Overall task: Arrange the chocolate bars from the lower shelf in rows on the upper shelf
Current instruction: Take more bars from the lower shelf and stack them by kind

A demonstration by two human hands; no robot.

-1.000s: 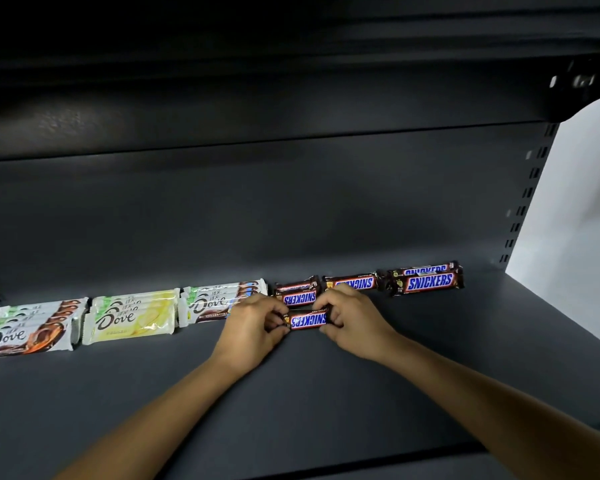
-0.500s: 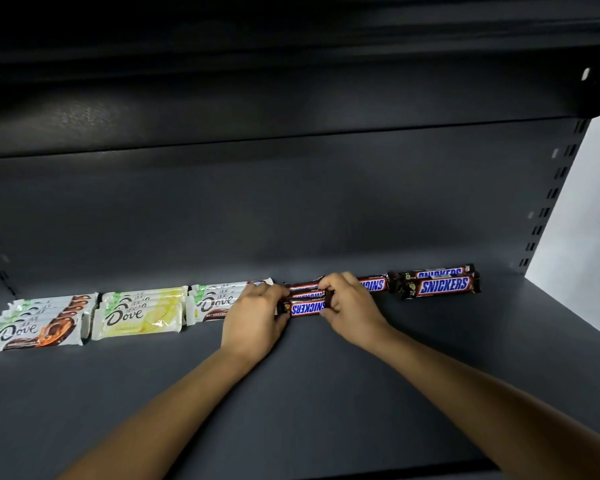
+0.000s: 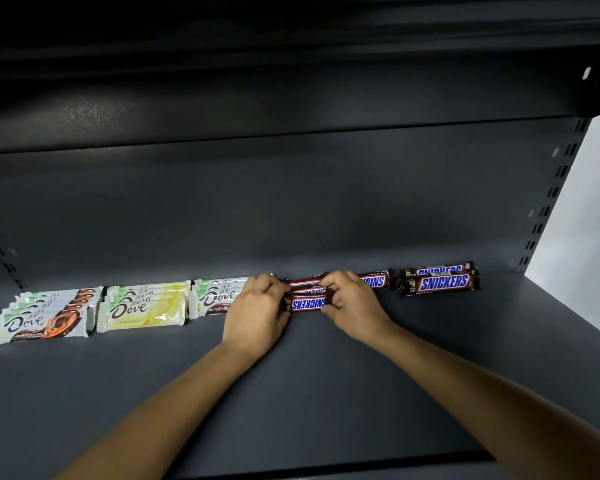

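Observation:
A Snickers bar (image 3: pixel 307 303) lies upside-down on the dark shelf (image 3: pixel 326 393), at the front of a short stack of Snickers. My left hand (image 3: pixel 257 313) pinches its left end and my right hand (image 3: pixel 352 303) pinches its right end. Behind my right hand another Snickers bar (image 3: pixel 374 280) shows partly. Two more Snickers bars (image 3: pixel 442 282) lie further right. To the left sit three Dove stacks: white with brown (image 3: pixel 215 296), yellow (image 3: pixel 146 308) and orange-brown (image 3: pixel 42 320).
The shelf's back wall (image 3: pixel 291 202) rises right behind the row of bars. A slotted upright (image 3: pixel 548 209) and a white wall (image 3: pixel 589 237) bound the right side. The shelf's front edge (image 3: pixel 326 469) runs below my forearms.
Both hands have pushed the held Snickers bar back towards the row, up against the Snickers behind it. The other bars have not moved.

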